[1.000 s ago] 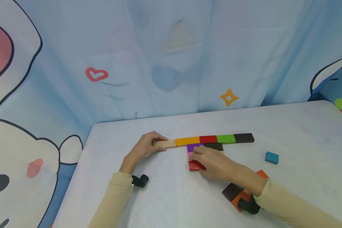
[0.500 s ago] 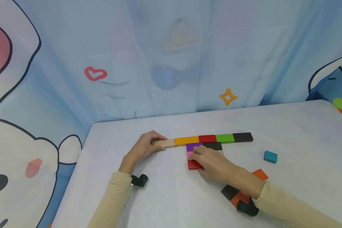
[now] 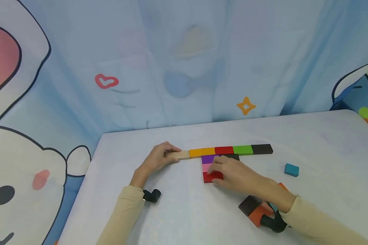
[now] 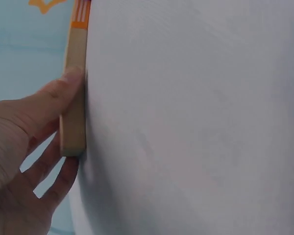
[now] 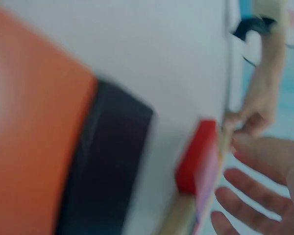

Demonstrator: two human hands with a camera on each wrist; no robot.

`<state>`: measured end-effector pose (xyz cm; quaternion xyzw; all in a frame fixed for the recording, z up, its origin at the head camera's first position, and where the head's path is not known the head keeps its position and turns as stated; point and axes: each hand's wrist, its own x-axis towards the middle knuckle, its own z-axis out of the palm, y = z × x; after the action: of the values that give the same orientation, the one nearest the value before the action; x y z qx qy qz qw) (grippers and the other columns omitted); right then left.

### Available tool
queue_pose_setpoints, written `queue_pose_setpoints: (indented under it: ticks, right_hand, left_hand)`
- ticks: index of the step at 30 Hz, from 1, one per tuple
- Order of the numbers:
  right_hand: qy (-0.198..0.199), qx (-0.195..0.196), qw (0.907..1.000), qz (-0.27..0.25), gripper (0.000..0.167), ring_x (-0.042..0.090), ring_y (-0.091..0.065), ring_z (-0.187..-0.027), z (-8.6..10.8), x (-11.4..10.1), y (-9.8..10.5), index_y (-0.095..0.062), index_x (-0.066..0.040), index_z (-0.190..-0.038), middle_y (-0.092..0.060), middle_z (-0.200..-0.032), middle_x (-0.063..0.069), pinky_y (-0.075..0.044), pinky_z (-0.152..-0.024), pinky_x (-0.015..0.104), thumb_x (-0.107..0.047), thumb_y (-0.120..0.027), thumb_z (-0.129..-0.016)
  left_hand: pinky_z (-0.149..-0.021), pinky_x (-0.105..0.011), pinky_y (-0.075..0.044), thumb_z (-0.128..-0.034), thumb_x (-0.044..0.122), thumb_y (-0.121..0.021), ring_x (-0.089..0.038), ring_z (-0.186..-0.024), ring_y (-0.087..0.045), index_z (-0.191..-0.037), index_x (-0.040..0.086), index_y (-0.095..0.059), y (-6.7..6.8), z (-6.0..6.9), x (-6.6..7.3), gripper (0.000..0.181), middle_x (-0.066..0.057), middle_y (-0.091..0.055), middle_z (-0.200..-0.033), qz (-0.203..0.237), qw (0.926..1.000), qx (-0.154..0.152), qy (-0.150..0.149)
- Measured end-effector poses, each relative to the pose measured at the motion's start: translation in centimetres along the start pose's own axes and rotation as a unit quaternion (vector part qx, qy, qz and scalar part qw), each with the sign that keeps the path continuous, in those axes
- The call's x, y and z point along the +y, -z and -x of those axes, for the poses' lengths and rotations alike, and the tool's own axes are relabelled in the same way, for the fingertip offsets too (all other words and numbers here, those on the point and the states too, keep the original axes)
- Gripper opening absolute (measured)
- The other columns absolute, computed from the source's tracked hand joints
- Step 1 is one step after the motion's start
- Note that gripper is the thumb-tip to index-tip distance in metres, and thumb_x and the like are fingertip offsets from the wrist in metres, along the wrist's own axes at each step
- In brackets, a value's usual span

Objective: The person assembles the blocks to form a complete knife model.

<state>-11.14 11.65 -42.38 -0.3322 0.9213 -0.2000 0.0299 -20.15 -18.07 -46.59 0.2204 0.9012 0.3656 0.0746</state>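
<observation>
Fingers of the left hand (image 3: 157, 158) pinch the wood block (image 3: 181, 155) at the left end of a row on the table (image 3: 171, 204), with the yellow block (image 3: 202, 152), far red block (image 3: 224, 150), green block (image 3: 243, 150) and black block (image 3: 262, 149) to its right. Those of the right hand (image 3: 234, 173) are loosely parted at the near red block (image 3: 213, 177), gripping nothing that shows; contact I cannot tell. That block lies below the pink block (image 3: 206, 167) and purple block (image 3: 209, 159).

Squaring up the blocks seems the step in hand. Next probably calls for steadying the row, then lifting the right hand clear without disturbing the near stack, perhaps toward the loose blue block (image 3: 291, 169).
</observation>
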Motion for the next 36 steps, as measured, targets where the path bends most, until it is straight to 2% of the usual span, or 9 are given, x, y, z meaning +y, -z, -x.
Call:
queue_pose_setpoints:
  ticks: [5,9,11,14,17,19,22,29,36]
  right_hand:
    - [0.005,-0.065,0.9976,-0.022,0.021,0.014,-0.060,-0.099,1.2,1.1,2.4,-0.078,-0.020,-0.107,-0.063,-0.105,-0.005,-0.060,-0.083,0.033,-0.017,-0.086,-0.088]
    - [-0.014,-0.122,0.9917,-0.038,0.025,0.017,-0.060,-0.103,2.4,1.7,3.6,-0.078,-0.022,-0.111,-0.062,-0.109,-0.006,-0.060,-0.086,0.036,-0.018,-0.087,-0.088]
    - [-0.021,-0.148,0.9879,-0.042,0.027,0.018,-0.060,-0.104,3.0,1.9,3.6,-0.078,-0.023,-0.111,-0.062,-0.110,-0.006,-0.060,-0.088,0.038,-0.018,-0.088,-0.086]
    - [-0.026,-0.184,0.9815,-0.046,0.030,0.019,-0.058,-0.109,3.6,2.1,3.2,-0.077,-0.026,-0.112,-0.061,-0.113,-0.008,-0.059,-0.092,0.040,-0.019,-0.089,-0.085]
    - [-0.031,-0.209,0.9755,-0.062,0.031,0.019,-0.057,-0.112,4.0,2.2,2.6,-0.076,-0.028,-0.111,-0.061,-0.116,-0.009,-0.058,-0.096,0.043,-0.019,-0.089,-0.085]
    - [-0.035,-0.219,0.9724,-0.073,0.032,0.018,-0.056,-0.112,4.2,2.3,2.3,-0.076,-0.028,-0.112,-0.060,-0.117,-0.010,-0.057,-0.098,0.043,-0.019,-0.089,-0.085]
    - [-0.032,-0.227,0.9698,-0.085,0.031,0.015,-0.056,-0.111,4.7,2.3,2.0,-0.076,-0.029,-0.114,-0.060,-0.117,-0.011,-0.057,-0.098,0.041,-0.022,-0.088,-0.086]
    - [-0.003,-0.218,0.9732,-0.072,0.028,0.010,-0.055,-0.103,5.6,1.7,1.6,-0.078,-0.029,-0.110,-0.058,-0.111,-0.012,-0.059,-0.091,0.033,-0.023,-0.089,-0.085]
    - [0.020,-0.198,0.9794,-0.032,0.031,0.012,-0.056,-0.101,5.6,1.6,1.1,-0.078,-0.025,-0.112,-0.060,-0.111,-0.007,-0.060,-0.088,0.035,-0.019,-0.090,-0.084]
  left_hand:
    - [-0.101,-0.043,-0.053,-0.0860,0.008,-0.087,-0.024,-0.113,-0.062,-0.137,0.014,-0.069,0.4,0.3,0.7,0.054,-0.004,-0.065,-0.122,-0.069,0.9970,0.003,-0.035]
    - [-0.101,-0.044,-0.054,-0.0847,0.011,-0.089,-0.026,-0.123,-0.056,-0.151,0.017,-0.056,0.6,0.4,3.3,0.075,-0.009,-0.057,-0.133,-0.081,0.9943,0.000,-0.068]
    - [-0.101,-0.044,-0.054,-0.0861,0.019,-0.089,-0.026,-0.126,-0.053,-0.154,0.016,-0.052,0.2,0.2,4.9,0.078,-0.010,-0.055,-0.138,-0.084,0.9926,-0.018,-0.086]
    - [-0.106,-0.042,-0.051,-0.0879,0.037,-0.086,-0.025,-0.135,-0.047,-0.158,0.015,-0.047,-1.1,-0.1,7.0,0.083,-0.009,-0.049,-0.149,-0.108,0.9862,-0.066,-0.107]
    - [-0.115,-0.039,-0.044,-0.0870,0.051,-0.083,-0.022,-0.144,-0.041,-0.159,0.013,-0.043,-2.6,-0.2,8.1,0.091,-0.006,-0.042,-0.157,-0.148,0.9763,-0.107,-0.116]
    - [-0.119,-0.037,-0.039,-0.0859,0.056,-0.083,-0.021,-0.146,-0.038,-0.159,0.013,-0.042,-3.3,-0.3,8.3,0.094,-0.006,-0.040,-0.159,-0.170,0.9714,-0.120,-0.114]
    - [-0.120,-0.037,-0.036,-0.0847,0.057,-0.083,-0.020,-0.147,-0.038,-0.159,0.011,-0.044,-3.9,-0.3,8.3,0.095,-0.006,-0.040,-0.159,-0.185,0.9692,-0.123,-0.106]
    - [-0.119,-0.035,-0.038,-0.0829,0.059,-0.084,-0.019,-0.146,-0.038,-0.159,0.010,-0.044,-4.4,-0.4,7.9,0.099,-0.004,-0.040,-0.159,-0.175,0.9731,-0.120,-0.091]
    - [-0.118,-0.034,-0.038,-0.0829,0.062,-0.082,-0.018,-0.147,-0.037,-0.161,0.010,-0.042,-4.6,-0.5,7.7,0.102,-0.004,-0.038,-0.161,-0.174,0.9735,-0.124,-0.081]
